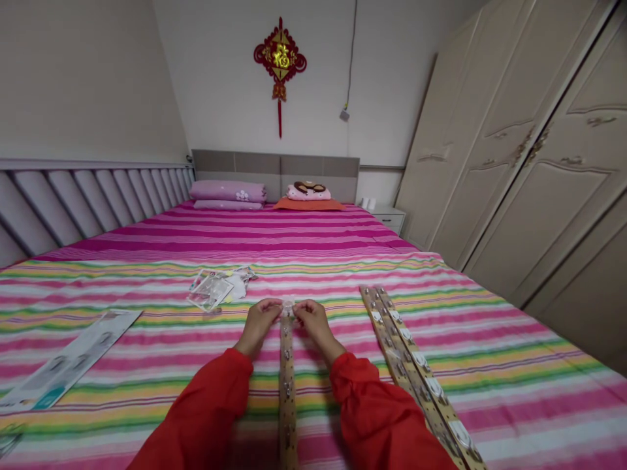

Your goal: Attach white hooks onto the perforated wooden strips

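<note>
A narrow wooden strip [288, 408] lies lengthwise in front of me on the striped bedspread, with several small metal hooks [287, 390] along it. At its far end is a small clear plastic piece [289, 301], whose exact kind I cannot make out. My left hand [262, 325] pinches this piece from the left, thumb and forefinger together. From the right, my right hand [316, 324] pinches at it too, close to the topmost hook. Both sleeves are red. To the right lie more wooden strips [386, 326] side by side, bearing metal hooks and white round pieces [435, 387].
Clear packaging [210, 290] and white scraps lie beyond my left hand. A long printed card [73, 365] rests at the left. Pillows [228, 191] and folded bedding [308, 192] sit by the headboard [245, 161]. A wardrobe [529, 150] stands at right, a railing [93, 196] at left.
</note>
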Demonstrator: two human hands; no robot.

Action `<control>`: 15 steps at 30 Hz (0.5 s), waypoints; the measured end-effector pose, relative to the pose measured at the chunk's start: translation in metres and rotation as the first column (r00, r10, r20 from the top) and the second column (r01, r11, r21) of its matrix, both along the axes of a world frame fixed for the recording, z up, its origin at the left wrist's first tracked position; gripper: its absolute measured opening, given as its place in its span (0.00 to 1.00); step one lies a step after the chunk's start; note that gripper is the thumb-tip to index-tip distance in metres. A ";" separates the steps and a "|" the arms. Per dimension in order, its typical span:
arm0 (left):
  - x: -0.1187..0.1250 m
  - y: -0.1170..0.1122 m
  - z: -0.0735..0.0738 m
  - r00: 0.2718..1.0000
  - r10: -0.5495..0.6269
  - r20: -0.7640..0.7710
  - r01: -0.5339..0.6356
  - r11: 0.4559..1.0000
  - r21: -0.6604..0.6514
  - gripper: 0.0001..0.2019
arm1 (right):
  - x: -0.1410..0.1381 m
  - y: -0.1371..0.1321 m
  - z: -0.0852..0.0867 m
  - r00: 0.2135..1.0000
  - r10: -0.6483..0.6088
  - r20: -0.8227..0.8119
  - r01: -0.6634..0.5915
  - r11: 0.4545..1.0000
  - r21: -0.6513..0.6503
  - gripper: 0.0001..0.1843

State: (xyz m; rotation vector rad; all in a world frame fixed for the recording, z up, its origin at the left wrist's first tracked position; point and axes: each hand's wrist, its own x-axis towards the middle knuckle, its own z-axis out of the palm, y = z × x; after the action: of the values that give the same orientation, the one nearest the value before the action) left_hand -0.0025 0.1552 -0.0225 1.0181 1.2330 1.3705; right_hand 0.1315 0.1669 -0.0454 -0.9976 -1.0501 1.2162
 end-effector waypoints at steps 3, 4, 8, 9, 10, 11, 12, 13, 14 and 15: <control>0.000 0.018 -0.011 1.000 0.009 0.001 -0.009 1.000 -0.025 0.14 | -0.001 0.017 -0.011 1.000 -0.014 0.017 0.014 1.000 -0.023 0.06; 0.000 0.023 -0.015 1.000 0.015 -0.001 -0.015 0.999 -0.030 0.14 | -0.002 0.022 -0.015 1.000 -0.016 0.023 0.017 0.999 -0.029 0.06; -0.001 0.036 -0.030 1.000 0.025 -0.015 -0.025 0.999 -0.037 0.12 | -0.004 0.034 -0.031 0.998 -0.036 0.050 0.038 0.999 -0.036 0.04; -0.001 0.038 -0.033 1.000 0.024 -0.020 -0.025 0.999 -0.036 0.12 | -0.005 0.036 -0.035 0.997 -0.044 0.056 0.046 0.998 -0.037 0.04; -0.002 0.040 -0.036 0.999 0.023 -0.025 -0.023 0.999 -0.034 0.11 | -0.006 0.038 -0.039 0.997 -0.052 0.062 0.054 0.998 -0.039 0.03; -0.002 0.041 -0.039 0.999 0.021 -0.030 -0.022 0.999 -0.032 0.10 | -0.007 0.039 -0.043 0.996 -0.060 0.066 0.063 0.997 -0.040 0.03; -0.002 0.042 -0.042 0.999 0.019 -0.035 -0.020 0.999 -0.030 0.09 | -0.008 0.040 -0.047 0.995 -0.068 0.070 0.071 0.997 -0.042 0.03; -0.002 0.043 -0.044 0.999 0.019 -0.040 -0.020 0.999 -0.028 0.09 | -0.009 0.042 -0.050 0.994 -0.076 0.075 0.079 0.996 -0.043 0.03; -0.002 0.044 -0.047 0.999 0.020 -0.045 -0.021 0.999 -0.028 0.08 | -0.010 0.043 -0.053 0.993 -0.083 0.080 0.086 0.995 -0.044 0.03; -0.003 0.045 -0.049 0.999 0.022 -0.049 -0.023 0.999 -0.028 0.08 | -0.011 0.044 -0.056 0.992 -0.088 0.086 0.092 0.995 -0.045 0.03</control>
State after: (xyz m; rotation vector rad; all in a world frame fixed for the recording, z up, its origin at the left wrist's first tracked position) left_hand -0.0052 0.1998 -0.0718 1.0259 1.3000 1.3490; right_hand 0.1209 0.2112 -0.1019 -1.1303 -1.0333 1.1396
